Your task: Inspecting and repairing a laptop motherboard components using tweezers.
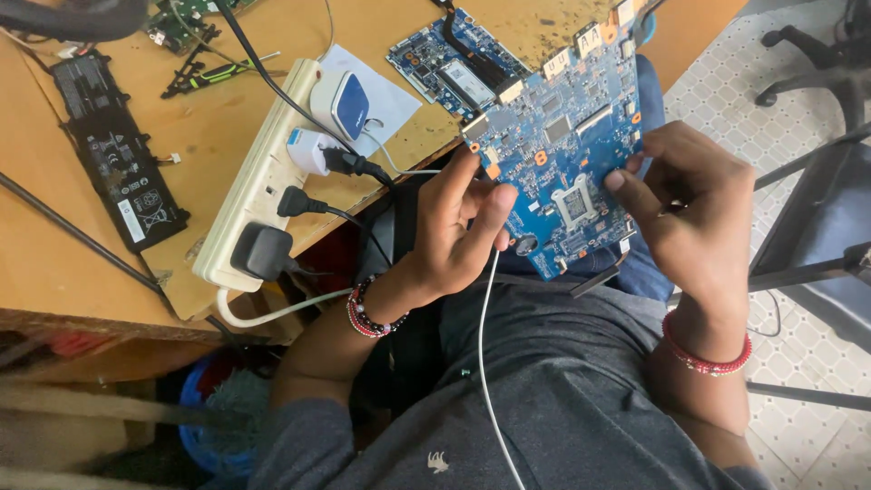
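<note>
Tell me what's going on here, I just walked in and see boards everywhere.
A seated person holds a blue circuit board over their lap with both hands. The left hand grips its left edge, and the right hand holds the right edge, thumb pressed near the square socket. The board's far end rests on the wooden table. On the table lie a white power strip with several plugs in it, a black battery pack and a second, smaller board.
</note>
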